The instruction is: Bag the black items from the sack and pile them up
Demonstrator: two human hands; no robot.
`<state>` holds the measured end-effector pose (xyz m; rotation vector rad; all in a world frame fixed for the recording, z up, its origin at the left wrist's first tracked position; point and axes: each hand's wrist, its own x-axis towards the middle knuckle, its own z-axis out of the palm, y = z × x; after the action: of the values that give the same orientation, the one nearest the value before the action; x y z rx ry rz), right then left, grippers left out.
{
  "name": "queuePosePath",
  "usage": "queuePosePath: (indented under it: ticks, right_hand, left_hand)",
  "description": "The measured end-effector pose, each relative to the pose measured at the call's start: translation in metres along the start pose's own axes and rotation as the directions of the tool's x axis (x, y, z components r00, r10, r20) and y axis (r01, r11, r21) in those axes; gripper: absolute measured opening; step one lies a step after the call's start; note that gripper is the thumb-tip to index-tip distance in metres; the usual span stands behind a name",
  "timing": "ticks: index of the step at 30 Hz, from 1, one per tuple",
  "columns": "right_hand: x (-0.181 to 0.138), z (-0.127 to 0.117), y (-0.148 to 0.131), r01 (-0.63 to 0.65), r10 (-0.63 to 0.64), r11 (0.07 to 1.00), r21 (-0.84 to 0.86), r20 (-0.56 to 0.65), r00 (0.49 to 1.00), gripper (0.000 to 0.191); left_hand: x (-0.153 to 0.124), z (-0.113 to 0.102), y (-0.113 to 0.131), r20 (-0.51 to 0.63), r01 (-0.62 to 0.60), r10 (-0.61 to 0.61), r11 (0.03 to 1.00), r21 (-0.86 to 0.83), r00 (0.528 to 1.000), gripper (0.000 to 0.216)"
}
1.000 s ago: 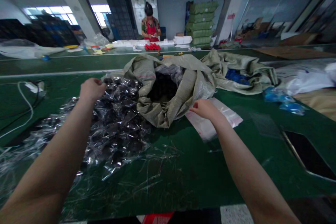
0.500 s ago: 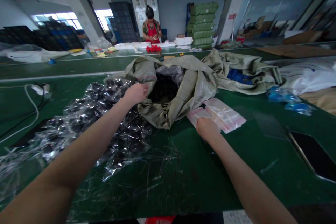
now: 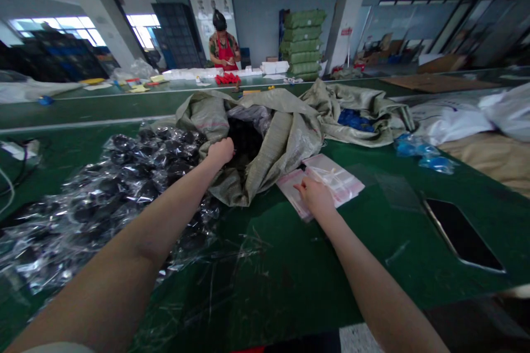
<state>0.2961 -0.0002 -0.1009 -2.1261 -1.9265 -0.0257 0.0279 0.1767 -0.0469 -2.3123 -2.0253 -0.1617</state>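
My left hand (image 3: 221, 151) is at the near-left side of the open mouth of a woven sack (image 3: 275, 143). Its fingers are curled, and their tips are hidden, so what they hold cannot be made out. Dark round pieces (image 3: 242, 140) lie in shadow inside the sack. On a stack of flat clear plastic bags (image 3: 342, 179) with pinkish edges rests my right hand (image 3: 315, 196), thumb and forefinger stretched out and slightly apart on the bags. Left of the sack, many dark round items in clear wrapping (image 3: 136, 176) are heaped.
A phone (image 3: 464, 234) lies at the right of the green table (image 3: 290, 281). Behind it are blue wrapped pieces (image 3: 424, 153) and a second sack (image 3: 385, 102) with blue contents. A cable (image 3: 9, 187) runs at the left. Across the tables stands a co-worker (image 3: 224, 49) in a red apron.
My left hand has moved further into the sack's mouth. My right hand's fingers have stretched out from a closed shape over the bags. The whole view has shifted to the right.
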Motion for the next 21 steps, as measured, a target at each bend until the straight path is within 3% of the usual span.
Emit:
queuePosePath:
  ticks: [2, 3, 5, 7, 9, 10, 13, 17, 19, 21]
  right_hand:
    - [0.001, -0.001, 0.004, -0.005, 0.008, 0.999, 0.036, -0.066, 0.998, 0.022]
    - [0.002, -0.002, 0.007, -0.004, 0.011, 0.998, 0.067, -0.108, 0.994, 0.018]
    - [0.004, -0.006, 0.013, 0.017, 0.015, 0.987, 0.159, -0.200, 0.980, 0.010]
    - [0.007, -0.012, 0.018, 0.075, 0.009, 0.951, 0.299, -0.271, 0.963, 0.007]
    - [0.009, -0.021, 0.019, 0.158, -0.010, 0.874, 0.459, -0.308, 0.951, 0.006]
    - [0.010, -0.027, 0.018, 0.196, -0.026, 0.825, 0.530, -0.311, 0.950, 0.008]
    - [0.010, -0.049, 0.004, 0.260, -0.103, 0.695, 0.671, -0.265, 0.959, 0.018]
    - [0.015, -0.080, -0.025, 0.261, -0.313, 0.535, 0.803, -0.099, 0.945, 0.027]
    - [0.021, -0.089, -0.038, 0.248, -0.387, 0.510, 0.823, -0.038, 0.921, 0.029]
    - [0.027, -0.094, -0.052, 0.299, -0.393, 0.547, 0.782, -0.075, 0.916, 0.027]
  left_hand:
    - [-0.013, -0.011, 0.006, -0.100, 0.013, -0.040, 0.965, -0.263, 0.994, 0.041]
    - [-0.022, -0.016, 0.009, -0.123, 0.004, -0.072, 0.878, -0.478, 0.990, 0.041]
    - [-0.045, -0.024, 0.016, -0.010, 0.042, -0.090, 0.548, -0.835, 0.996, 0.042]
    - [-0.072, -0.028, 0.021, 0.125, 0.122, 0.011, 0.152, -0.981, 0.992, 0.044]
    - [-0.095, -0.029, 0.024, 0.112, 0.126, 0.160, -0.081, -0.989, 0.981, 0.046]
    - [-0.104, -0.029, 0.025, 0.097, 0.126, 0.220, -0.125, -0.984, 0.971, 0.047]
    - [-0.121, -0.030, 0.026, 0.083, 0.106, 0.329, -0.051, -0.993, 0.941, 0.052]
    - [-0.127, -0.038, 0.023, -0.089, -0.123, 0.467, 0.044, -0.991, 0.880, 0.043]
    - [-0.127, -0.041, 0.019, -0.146, -0.207, 0.549, 0.050, -0.977, 0.823, 0.036]
    - [-0.126, -0.044, 0.015, -0.125, -0.228, 0.588, 0.104, -0.968, 0.799, 0.037]
